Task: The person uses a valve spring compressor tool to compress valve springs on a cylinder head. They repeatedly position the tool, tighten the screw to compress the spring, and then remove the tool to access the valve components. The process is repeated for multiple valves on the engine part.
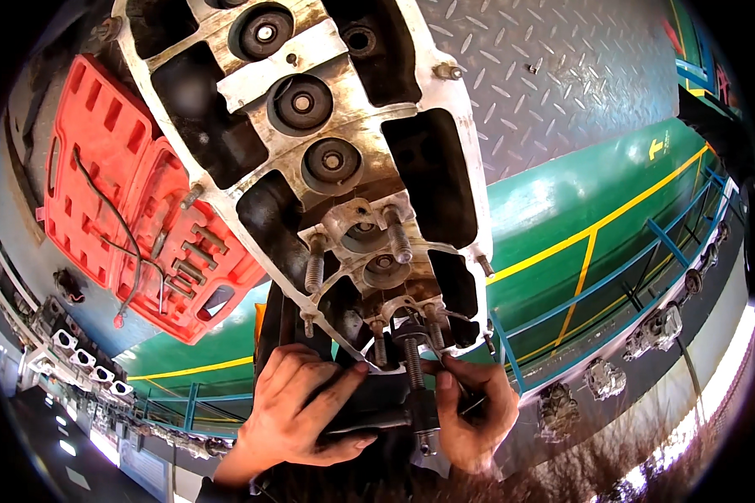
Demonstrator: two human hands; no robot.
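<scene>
A large metal engine casting (pixel 369 201), with a row of round recesses and threaded studs, stands in front of me. At its near end is a dark screw clamp (pixel 414 365) with a long threaded spindle. A dark bar (pixel 377 421) crosses beside the spindle. My left hand (pixel 298 411) is at the casting's near left edge, index finger stretched to the rim and thumb apart beneath the bar's end. To the right of the spindle, my right hand (pixel 478 411) has its fingers bent and thumb close to the index finger. Whatever it pinches is too small to name.
A red plastic tool case (pixel 101 159) lies unfolded at the left, with several bolt-like metal pieces (pixel 195 260) and a dark cord in it. Grey tread plate (pixel 554 84) is at the upper right. A blue railing (pixel 596 310) and several metal engine parts (pixel 606 379) stand farther right.
</scene>
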